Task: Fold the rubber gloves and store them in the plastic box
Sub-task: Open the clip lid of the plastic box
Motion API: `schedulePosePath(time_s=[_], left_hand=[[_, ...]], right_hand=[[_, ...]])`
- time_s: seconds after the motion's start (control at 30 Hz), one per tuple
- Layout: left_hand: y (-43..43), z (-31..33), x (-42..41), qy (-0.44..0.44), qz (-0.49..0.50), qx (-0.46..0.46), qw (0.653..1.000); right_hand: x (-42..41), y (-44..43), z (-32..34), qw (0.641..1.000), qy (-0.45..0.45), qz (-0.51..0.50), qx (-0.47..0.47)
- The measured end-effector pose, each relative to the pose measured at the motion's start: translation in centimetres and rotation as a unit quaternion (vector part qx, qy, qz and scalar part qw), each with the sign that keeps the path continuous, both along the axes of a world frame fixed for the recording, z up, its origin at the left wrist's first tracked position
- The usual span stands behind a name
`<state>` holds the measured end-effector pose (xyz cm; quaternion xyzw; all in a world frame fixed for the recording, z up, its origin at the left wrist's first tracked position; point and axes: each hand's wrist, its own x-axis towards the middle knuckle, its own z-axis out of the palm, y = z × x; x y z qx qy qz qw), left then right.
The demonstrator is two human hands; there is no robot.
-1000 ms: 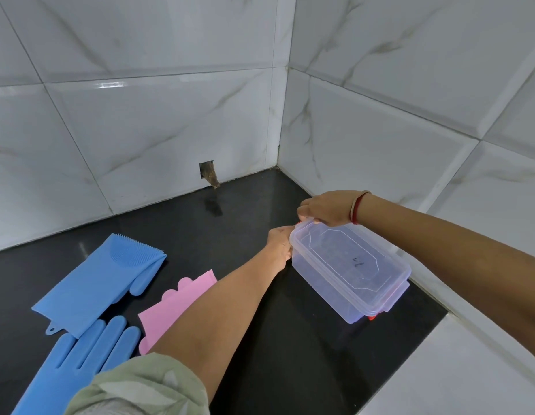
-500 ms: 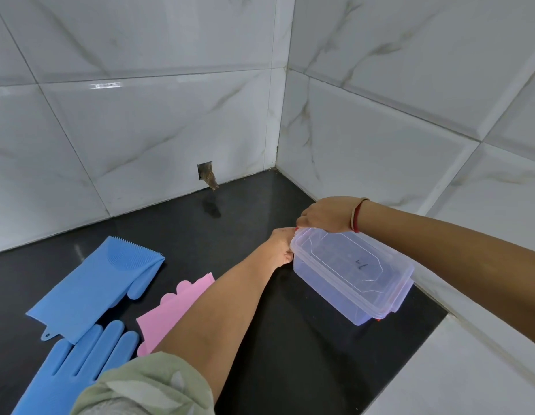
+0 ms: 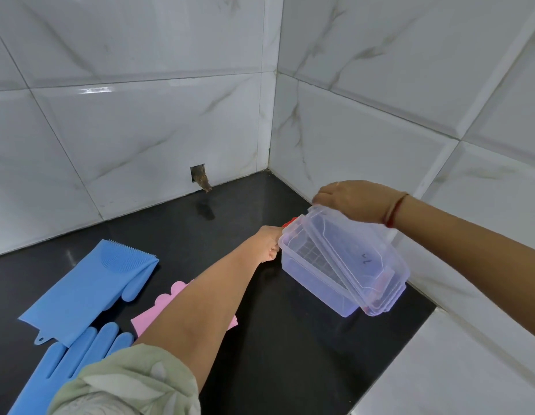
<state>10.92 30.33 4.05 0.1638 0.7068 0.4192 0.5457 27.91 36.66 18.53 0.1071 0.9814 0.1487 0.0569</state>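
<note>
a: what lies at the far left?

b: two blue gloves on a black counter (image 3: 275, 369). the folded blue glove (image 3: 86, 292) lies flat, with bristles at its far end. the second blue glove (image 3: 65, 366) lies unfolded just in front of it, fingers pointing away from the viewer.

a: and next to them?

b: a pink piece (image 3: 167, 301) with a scalloped edge, partly hidden under the left forearm, which wears a pale green sleeve (image 3: 125, 384).

a: what is the left hand doing?

b: the left hand (image 3: 267, 244) is at the left end of the plastic box (image 3: 317, 286), fingers curled and gripping that end. a red clasp (image 3: 290, 222) shows just behind it.

a: where is the box?

b: right of centre, over the counter near the corner of the white tiled walls (image 3: 140, 130). i cannot tell whether it rests on the counter. it is clear and holds no gloves.

a: and the right hand?

b: the right hand (image 3: 350, 202), with a red thread (image 3: 393, 212) at the wrist, pinches the far end of the lid (image 3: 359, 262). the lid is tilted, far end raised above the rim, near end touching the box.
</note>
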Motion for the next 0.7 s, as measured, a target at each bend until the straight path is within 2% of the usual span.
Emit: schedulePosePath(time_s=[0.1,0.17,0.33,0.43,0.6,0.7], left_hand=[[0.1,0.5,-1.4,0.075,0.0,-0.005,0.997],[0.3,1.2,-2.6,0.123,-0.003,0.001,0.992],[1.3,3.2,-5.8,0.059,0.077,0.019,0.995],[2.4,4.2,-6.2,0.057,0.065,0.045,0.995],[4.0,4.4,-6.1,0.097,0.057,0.1,0.989],[3.9,3.5,-5.9,0.159,0.062,0.112,0.979]], right_hand=[[4.1,-0.8,1.8,0.993,0.113,0.015,0.044],[6.9,-1.9,2.5,0.987,0.144,-0.003,0.068],[13.1,-5.5,1.4,0.978,0.194,-0.073,0.039],[15.6,-6.9,-0.4,0.965,0.23,-0.084,0.091],[17.2,-9.4,-4.0,0.954,0.251,-0.069,0.147],[17.9,-10.3,-6.4,0.954,0.25,-0.076,0.149]])
